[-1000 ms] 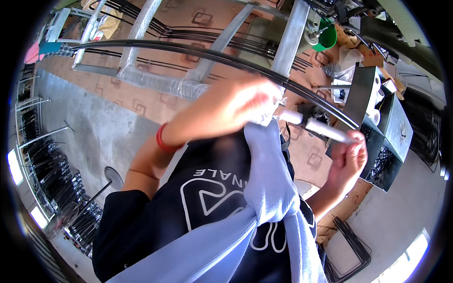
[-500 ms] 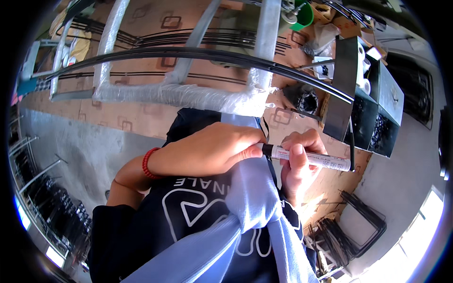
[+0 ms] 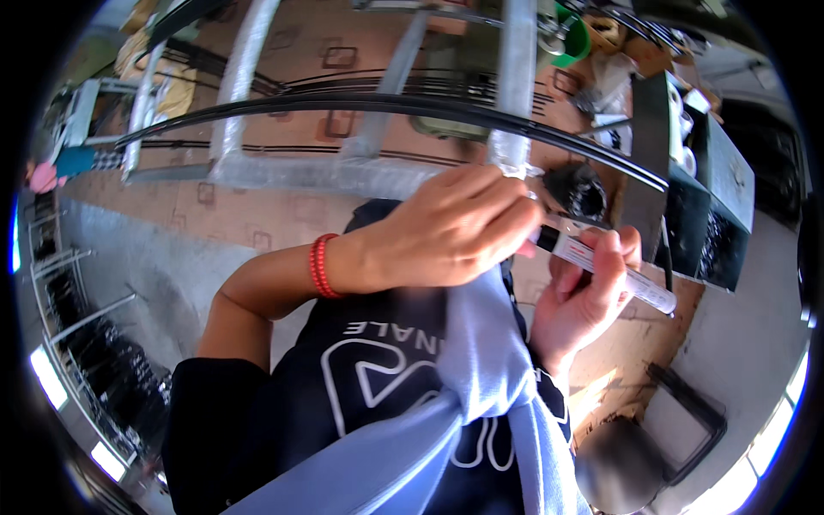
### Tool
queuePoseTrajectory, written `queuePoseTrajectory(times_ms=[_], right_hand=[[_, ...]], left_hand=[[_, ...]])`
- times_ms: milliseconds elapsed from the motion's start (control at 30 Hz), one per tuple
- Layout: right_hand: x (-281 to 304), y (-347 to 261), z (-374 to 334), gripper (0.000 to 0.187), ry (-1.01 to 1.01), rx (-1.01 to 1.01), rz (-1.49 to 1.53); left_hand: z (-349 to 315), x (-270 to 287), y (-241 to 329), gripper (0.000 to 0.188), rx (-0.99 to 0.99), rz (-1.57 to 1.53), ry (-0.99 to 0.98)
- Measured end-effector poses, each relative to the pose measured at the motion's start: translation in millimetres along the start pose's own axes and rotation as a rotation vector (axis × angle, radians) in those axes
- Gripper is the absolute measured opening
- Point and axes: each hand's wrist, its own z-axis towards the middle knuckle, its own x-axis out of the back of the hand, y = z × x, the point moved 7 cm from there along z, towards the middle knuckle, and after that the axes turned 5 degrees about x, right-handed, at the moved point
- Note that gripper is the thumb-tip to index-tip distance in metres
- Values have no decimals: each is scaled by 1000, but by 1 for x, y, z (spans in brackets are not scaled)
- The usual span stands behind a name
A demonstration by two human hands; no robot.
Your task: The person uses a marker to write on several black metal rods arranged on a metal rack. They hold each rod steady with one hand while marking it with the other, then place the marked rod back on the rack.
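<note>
A white marker pen (image 3: 650,289) is held level in front of my chest, tilted down to the right. My right hand (image 3: 577,302) is closed around its barrel, thumb and fingers pinching it. At the pen's other end, the fingers of my left hand (image 3: 455,225) are closed on the black cap (image 3: 547,238). Whether the cap is still seated cannot be told, since my left fingers partly hide it. A red beaded bracelet (image 3: 320,266) circles my left wrist. Just beyond my hands lies a metal frame (image 3: 300,174) wrapped in clear film.
Long thin black strips (image 3: 360,104) lie across the frame. To the right stand a dark metal box (image 3: 725,172) and a black plastic bag (image 3: 577,189). A green bucket (image 3: 573,39) sits at the far right. Behind on the left, dark pieces fill a rack (image 3: 94,326).
Both hands have moved up and to the right with the marker, which now tilts more. My left hand's knuckles have turned upward. The view has shifted slightly.
</note>
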Motion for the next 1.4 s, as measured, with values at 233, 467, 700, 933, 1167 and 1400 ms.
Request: queuePoseTrajectory(times_ms=[233, 467, 700, 933, 1167, 1400], right_hand=[[18, -11, 17, 23, -60, 361, -143], [16, 21, 78, 30, -439, 644, -911], [14, 60, 110, 40, -563, 835, -1433], [23, 52, 118, 34, -496, 849, -1154], [29, 60, 124, 34, -485, 885, -1141], [25, 60, 130, 33, -503, 869, -1045]], left_hand=[[-26, 26, -60, 11, 285, -99, 107], [-67, 27, -147, 41, 452, 467, 66], [-63, 9, -183, 28, 475, 412, -203], [-60, 13, -186, 18, 566, 351, -317], [-52, 20, -171, 21, 556, 230, -257], [-51, 7, -182, 27, 474, 18, -168]])
